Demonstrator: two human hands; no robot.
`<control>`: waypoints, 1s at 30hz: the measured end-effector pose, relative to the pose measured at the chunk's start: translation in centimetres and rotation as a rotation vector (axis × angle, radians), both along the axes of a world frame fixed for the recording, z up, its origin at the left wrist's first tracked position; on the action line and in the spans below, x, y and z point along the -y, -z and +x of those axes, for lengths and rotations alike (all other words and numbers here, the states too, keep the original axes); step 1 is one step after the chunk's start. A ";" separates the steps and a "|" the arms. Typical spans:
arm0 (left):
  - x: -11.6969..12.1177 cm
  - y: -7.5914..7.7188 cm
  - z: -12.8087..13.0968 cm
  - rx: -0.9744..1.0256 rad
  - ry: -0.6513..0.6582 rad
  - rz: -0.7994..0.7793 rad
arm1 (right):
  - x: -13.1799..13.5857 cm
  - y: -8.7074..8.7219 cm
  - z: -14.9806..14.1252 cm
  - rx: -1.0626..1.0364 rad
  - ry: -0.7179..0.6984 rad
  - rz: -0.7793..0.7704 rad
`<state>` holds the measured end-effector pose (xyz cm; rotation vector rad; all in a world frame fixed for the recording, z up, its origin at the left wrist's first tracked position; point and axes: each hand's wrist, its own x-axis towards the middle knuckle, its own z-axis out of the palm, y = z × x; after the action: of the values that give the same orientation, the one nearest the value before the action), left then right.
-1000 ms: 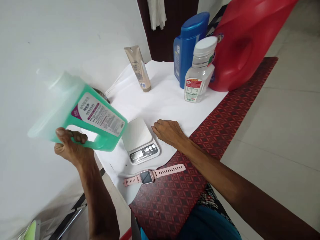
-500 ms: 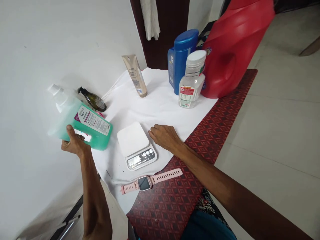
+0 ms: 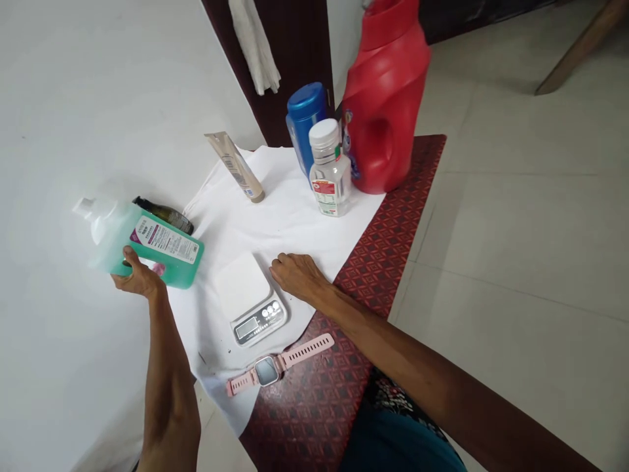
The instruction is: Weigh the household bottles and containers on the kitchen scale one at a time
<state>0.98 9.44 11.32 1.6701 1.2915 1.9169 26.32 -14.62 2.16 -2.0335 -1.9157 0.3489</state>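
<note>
My left hand [image 3: 140, 274] grips the handle of a translucent jug of green liquid [image 3: 167, 239], which leans over to the left with its white cap toward the wall. Behind the jug lies a dark pump bottle [image 3: 170, 215], partly hidden. My right hand [image 3: 297, 274] rests on the white cloth with its fingers curled in; whether anything is inside them is hidden. Just left of it sits a white kitchen scale [image 3: 246, 288] with a bare platform. A pink-strapped smartwatch [image 3: 266, 371] lies near the table's front edge.
A beige tube [image 3: 238, 167], a blue bottle [image 3: 305, 115], a clear jar with a white lid [image 3: 328, 177] and a big red jug [image 3: 386, 98] stand toward the back. The wall [image 3: 63, 131] borders the left side. A white towel [image 3: 255, 46] hangs behind.
My left hand has lowered the green jug to the left, away from the scale, uncovering the dark bottle. My right hand stays beside the scale. The view has swung to the right.
</note>
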 end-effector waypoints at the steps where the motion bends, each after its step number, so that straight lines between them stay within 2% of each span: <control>1: 0.5 -0.3 0.1 0.019 -0.106 0.086 | 0.0 0.0 0.0 -0.006 -0.003 0.004; 3: 2.0 -1.2 0.9 -0.014 -0.322 0.295 | 0.0 0.0 0.1 -0.020 -0.012 0.013; 4: 2.7 -1.8 1.7 -0.079 -0.372 0.392 | 0.0 0.1 0.1 -0.026 -0.017 0.016; 5: 3.5 -2.4 2.9 -0.151 -0.390 0.479 | 0.0 0.2 0.1 -0.032 -0.023 0.020; 6: 4.1 -2.9 4.6 -0.216 -0.343 0.553 | 0.0 0.3 0.0 -0.037 -0.027 0.023; 7: 4.5 -3.4 6.6 -0.297 -0.229 0.546 | 0.0 0.3 0.0 -0.041 -0.029 0.026; 9: 4.4 -3.5 11.4 -0.444 0.046 0.401 | 0.0 0.4 0.0 -0.046 -0.033 0.031; 11: 3.2 -2.7 16.6 -0.543 0.268 0.185 | 0.0 0.3 0.1 -0.047 -0.037 0.034; 14: 0.5 -0.5 23.2 -0.562 0.388 -0.121 | 0.2 0.0 0.3 -0.045 -0.044 0.035; 17: -1.4 1.2 26.9 -0.478 0.441 -0.331 | 0.2 -0.1 0.4 -0.046 -0.056 0.035; 20: -2.0 1.8 27.9 -0.438 0.437 -0.372 | 0.1 -0.1 0.5 -0.048 -0.063 0.040; 24: -1.4 1.8 27.0 -0.455 0.314 -0.326 | 0.1 0.0 0.5 -0.051 -0.063 0.039; 27: -0.6 1.3 25.2 -0.413 0.313 -0.271 | 0.1 -0.1 0.5 -0.054 -0.060 0.032; 30: 0.8 -0.2 21.8 -0.379 0.407 -0.167 | 0.1 0.0 0.4 -0.053 -0.055 0.024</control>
<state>22.78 8.64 11.54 2.0776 1.0825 1.2711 26.71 -14.76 2.18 -1.9397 -1.9380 0.3882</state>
